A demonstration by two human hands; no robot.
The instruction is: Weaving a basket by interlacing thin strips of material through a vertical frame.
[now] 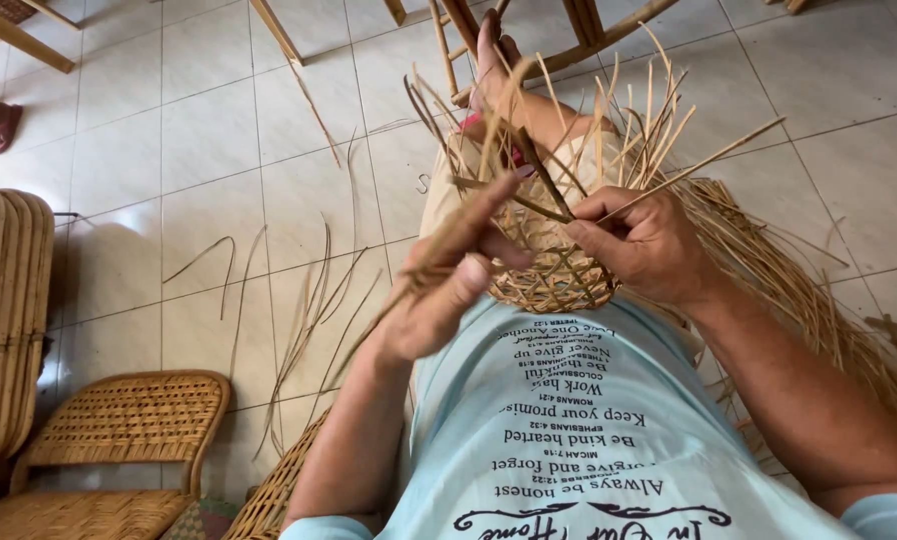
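Weaving in progress, seen from the head camera: a small, pale-brown, openwork basket of flat rattan strips rests on the person's lap, just above the hem of a light-blue printed shirt, with many loose strip ends fanning upward from its rim. The left hand is closed, thumb against forefinger, on a thin tan strip that trails down and left towards the floor; its forefinger points up towards the basket's upright ends. The right hand is closed, pinching a dark brown strip at the basket's rim, touching the weave. A bundle of loose straw-coloured strips lies at the person's right side. Scattered single strips lie on the glossy beige tiled floor. A woven cane chair seat with a curved frame stands at lower left, well apart from the hands.
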